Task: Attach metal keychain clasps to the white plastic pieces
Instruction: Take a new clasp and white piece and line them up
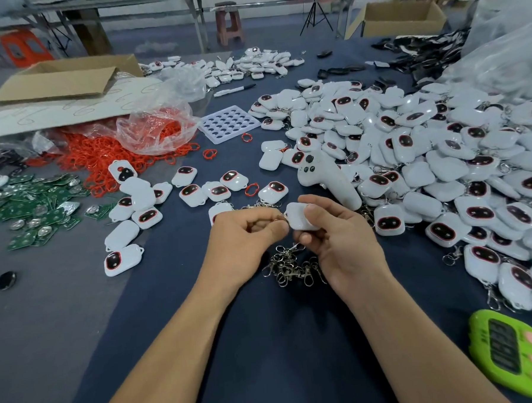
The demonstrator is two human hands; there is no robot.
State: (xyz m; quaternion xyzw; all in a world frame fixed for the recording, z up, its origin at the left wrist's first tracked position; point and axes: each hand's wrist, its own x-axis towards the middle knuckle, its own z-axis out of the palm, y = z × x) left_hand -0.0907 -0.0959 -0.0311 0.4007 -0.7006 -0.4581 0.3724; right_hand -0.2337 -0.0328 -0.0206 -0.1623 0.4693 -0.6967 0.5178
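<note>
Dark blue tabletop (266, 340), mid-frame: my right hand (337, 237) grips one white plastic piece (299, 216), my left hand (245, 233) pinches a metal clasp (278, 218) touching its left edge.

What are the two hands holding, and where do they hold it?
The right hand grips a white rounded plastic piece by its sides. The left hand pinches a small metal keychain clasp at that piece's edge; which part of the clasp is hidden.
</note>
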